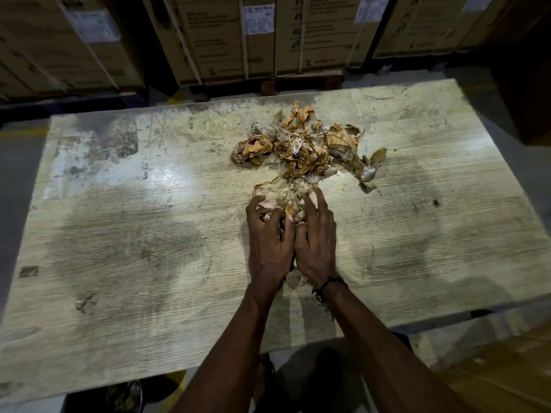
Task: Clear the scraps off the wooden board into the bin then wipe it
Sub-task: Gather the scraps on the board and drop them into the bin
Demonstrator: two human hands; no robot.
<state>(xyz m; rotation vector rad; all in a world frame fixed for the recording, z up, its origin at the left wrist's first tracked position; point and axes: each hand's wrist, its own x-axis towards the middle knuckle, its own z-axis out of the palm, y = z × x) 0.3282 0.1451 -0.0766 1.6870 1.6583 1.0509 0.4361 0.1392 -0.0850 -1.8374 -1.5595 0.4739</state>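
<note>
Both hands gathering scraps at mid-desk.

The left hand (268,239) and right hand (316,236) lay side by side, fingers curled round a wad of crumpled scraps (290,204); each grip was closed on it. The main pile of scraps (301,147), brown tape and clear film, sat just beyond on the wooden board (134,234). A bin (119,396) stood below the near edge. Cartons (226,37) behind carried white labels; print unreadable.

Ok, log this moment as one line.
left hand: gathering scraps | right hand: gathering scraps | scrap pile: on wooden board | wipe: pending
</note>
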